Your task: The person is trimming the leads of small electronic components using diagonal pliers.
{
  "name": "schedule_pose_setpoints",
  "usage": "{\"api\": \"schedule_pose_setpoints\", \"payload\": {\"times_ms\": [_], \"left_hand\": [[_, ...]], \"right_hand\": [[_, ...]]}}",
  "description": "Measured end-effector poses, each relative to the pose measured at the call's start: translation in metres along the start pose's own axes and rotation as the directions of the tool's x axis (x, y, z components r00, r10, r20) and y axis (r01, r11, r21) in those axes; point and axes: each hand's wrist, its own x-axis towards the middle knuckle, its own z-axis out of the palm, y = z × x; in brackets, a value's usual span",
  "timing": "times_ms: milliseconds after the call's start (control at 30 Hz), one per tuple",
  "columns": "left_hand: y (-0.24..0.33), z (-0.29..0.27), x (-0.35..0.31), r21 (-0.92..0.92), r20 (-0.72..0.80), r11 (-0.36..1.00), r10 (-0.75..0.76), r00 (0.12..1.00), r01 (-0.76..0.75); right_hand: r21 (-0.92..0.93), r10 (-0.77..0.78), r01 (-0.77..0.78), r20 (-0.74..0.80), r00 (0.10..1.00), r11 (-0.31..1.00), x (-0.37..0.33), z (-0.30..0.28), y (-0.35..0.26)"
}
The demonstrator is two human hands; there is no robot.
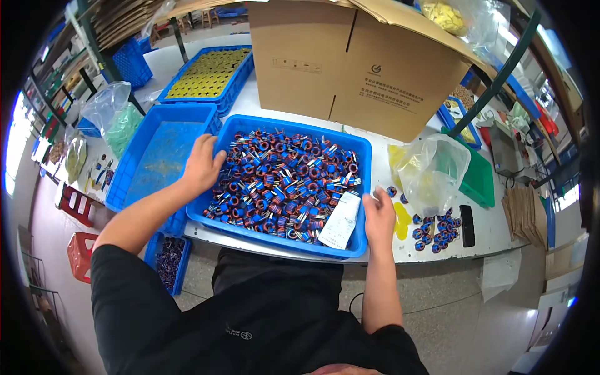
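As someone in a black shirt (269, 319) faces a white tabletop (500, 232), two bare hands flank a blue bin (364, 156) heaped with blue-and-copper wound coils (287, 181). The left hand (203, 164) rests at the bin's left rim, its grip loosely spread, the thumb parted from the fingers and reaching over the edge; whether it squeezes the wall cannot be told. The right hand (379, 220) stands at the opposite side, toward the near corner, its fingers bent and its thumb toward the rim; how firmly this grip closes, if at all, cannot be told from above. The blue bin lies between both hands at the near edge of the tabletop, its coils piled just inside the left thumb. A white paper slip (341, 220) lies slanted on the coils in the near right corner, close to the right hand. A second blue bin (169, 147) stands just beside the left hand, a blue crate (237, 85) of yellow parts behind it. A cardboard box (350, 75) rises behind the coils. Beyond the right hand, a clear plastic bag (434, 172), a cluster of loose coils (443, 232) and a black phone (467, 226) share the tabletop, with a green tray (481, 181) farther back.
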Motion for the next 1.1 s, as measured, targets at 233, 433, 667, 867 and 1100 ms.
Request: {"api": "schedule_pose_setpoints", "payload": {"times_ms": [233,433,667,867,1100], "left_hand": [[0.120,-0.062,-0.084,-0.183,-0.017,0.902,0.394,0.919,-0.390],[0.122,-0.036,-0.098,-0.170,-0.111,0.849,0.488,0.866,-0.500],[0.114,-0.025,-0.101,-0.059,-0.054,0.874,0.480,0.876,-0.482],[0.118,-0.028,-0.084,0.040,-0.157,0.887,0.461,0.873,-0.461],[0.119,-0.016,-0.039,0.059,-0.195,0.865,0.499,0.844,-0.498]], "right_hand": [[-0.190,-0.576,0.573,0.044,0.816,0.797,-0.093,-0.016,-0.002],[-0.442,-0.722,0.769,0.316,0.615,0.462,-0.108,-0.008,-0.008],[-0.470,-0.789,0.766,0.206,0.579,0.439,-0.100,0.009,0.013],[-0.447,-0.801,0.788,0.222,0.556,0.423,-0.085,0.007,0.000],[-0.492,-0.911,0.803,0.048,0.410,0.336,-0.076,0.020,-0.030]]}}
